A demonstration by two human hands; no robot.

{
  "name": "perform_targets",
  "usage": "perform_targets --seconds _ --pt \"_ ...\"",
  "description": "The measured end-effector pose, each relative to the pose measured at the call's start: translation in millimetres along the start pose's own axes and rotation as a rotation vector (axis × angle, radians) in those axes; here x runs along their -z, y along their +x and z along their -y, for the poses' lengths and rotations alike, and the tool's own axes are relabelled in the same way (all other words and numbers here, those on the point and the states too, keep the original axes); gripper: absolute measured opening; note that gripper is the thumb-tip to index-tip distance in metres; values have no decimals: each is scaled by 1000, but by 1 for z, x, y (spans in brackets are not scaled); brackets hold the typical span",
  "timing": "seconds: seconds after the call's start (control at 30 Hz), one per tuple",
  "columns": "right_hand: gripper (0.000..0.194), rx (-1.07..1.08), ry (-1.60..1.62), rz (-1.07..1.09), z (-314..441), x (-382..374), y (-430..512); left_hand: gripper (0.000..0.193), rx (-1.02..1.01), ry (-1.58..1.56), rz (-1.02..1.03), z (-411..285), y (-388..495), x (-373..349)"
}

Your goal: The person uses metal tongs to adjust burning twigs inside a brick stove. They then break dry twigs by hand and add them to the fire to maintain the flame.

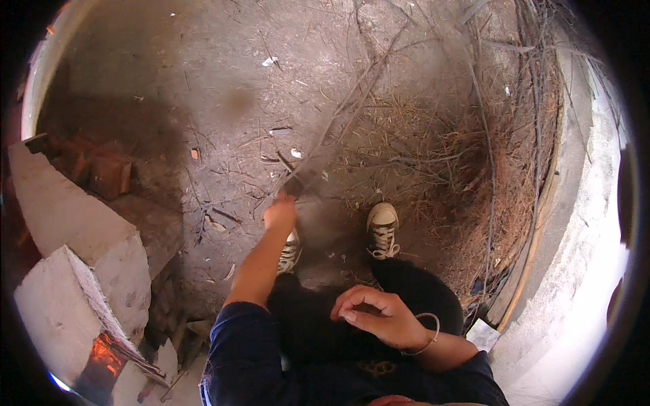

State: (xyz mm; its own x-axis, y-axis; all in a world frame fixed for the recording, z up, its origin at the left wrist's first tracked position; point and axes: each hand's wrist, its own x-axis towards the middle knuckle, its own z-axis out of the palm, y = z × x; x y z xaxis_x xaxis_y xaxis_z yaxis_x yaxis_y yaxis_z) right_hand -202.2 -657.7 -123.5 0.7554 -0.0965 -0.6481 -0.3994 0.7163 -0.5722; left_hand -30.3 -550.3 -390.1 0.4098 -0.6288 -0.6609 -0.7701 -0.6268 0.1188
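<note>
My left hand [279, 212] reaches down to the floor beside my left shoe, its fingers closed around the lower end of a long thin dry branch [332, 122]. The branch slants up and to the right across the ground; blur hides part of the grip. My right hand [378, 317] is in front of my lap with fingers loosely curled, a gap inside the thumb and forefinger, and nothing in it. A thin bracelet [436, 330] circles that wrist. Short sticks [284, 161] lie just beyond my left hand.
Pale blocks [117, 274] stand at left, with glowing embers [107, 352] among them at lower left. Reddish bricks [109, 175] lie behind. Dry needles and twigs [472, 188] are heaped along the right wall [574, 243]. My right shoe [383, 228] is on the littered floor.
</note>
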Motion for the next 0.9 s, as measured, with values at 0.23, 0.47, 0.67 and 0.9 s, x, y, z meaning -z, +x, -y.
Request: perform_targets --seconds 0.23,0.47,0.67,0.9 --pt "12 -43 210 14 6 5 1 15 -106 -262 -454 11 27 32" --pt "13 -101 287 -16 4 5 -3 27 84 -156 -140 -7 45 27" --pt "14 -76 277 -9 0 0 -5 23 12 30 -156 -3 53 24" --pt "16 -60 110 -18 0 -5 -6 24 -67 -357 -283 1 27 41"
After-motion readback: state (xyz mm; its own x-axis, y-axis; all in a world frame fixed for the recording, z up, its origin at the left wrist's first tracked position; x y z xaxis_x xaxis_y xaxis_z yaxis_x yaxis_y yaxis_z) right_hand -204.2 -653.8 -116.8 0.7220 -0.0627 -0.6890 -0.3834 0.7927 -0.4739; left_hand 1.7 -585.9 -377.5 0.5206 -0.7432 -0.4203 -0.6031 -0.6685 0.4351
